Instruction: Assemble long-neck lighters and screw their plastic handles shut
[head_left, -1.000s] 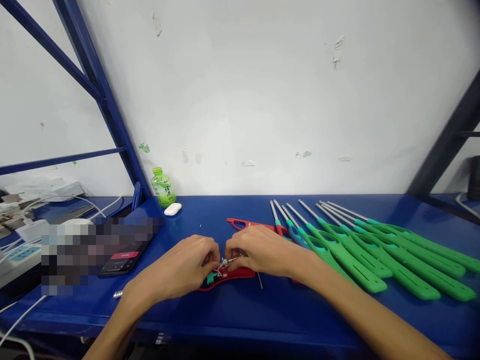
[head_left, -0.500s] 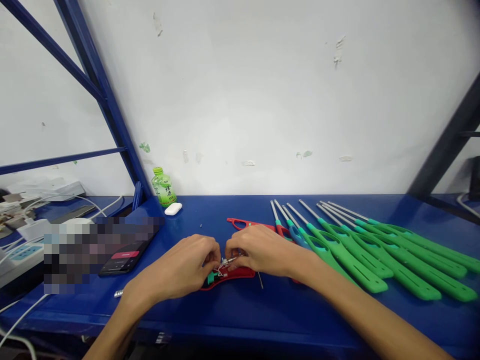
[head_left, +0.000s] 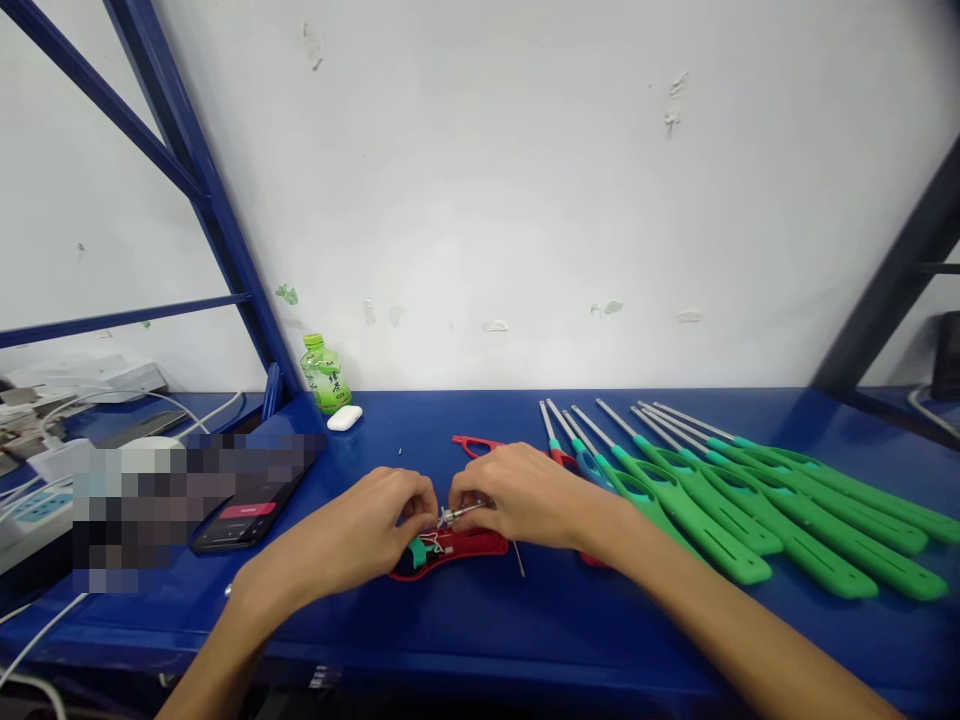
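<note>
A red lighter casing half [head_left: 480, 544] lies on its back on the blue table, its inside facing up. In its left part sit a teal trigger piece [head_left: 418, 551] and thin white wires [head_left: 435, 543]. Just above the casing, the fingers of my right hand [head_left: 521, 495] pinch a small silver metal part [head_left: 453, 516]. My left hand [head_left: 379, 515] is closed, thumb and fingertips together at the left end of that part; what they grip is hidden. Behind my right hand lies another red casing half [head_left: 469, 443], partly covered. A thin metal rod [head_left: 519, 560] is beside the open casing.
Several green long-necked lighters [head_left: 735, 565] fan out on the right, with red and blue ones [head_left: 592, 470] partly hidden among them. At the left are a phone [head_left: 240, 520], a white earbud case [head_left: 345, 418], a green bottle [head_left: 326, 378] and a power strip [head_left: 41, 508].
More of the open red casing and its wires shows below my fingers, and its left end reaches slightly further left. The silver part is raised a little off it.
</note>
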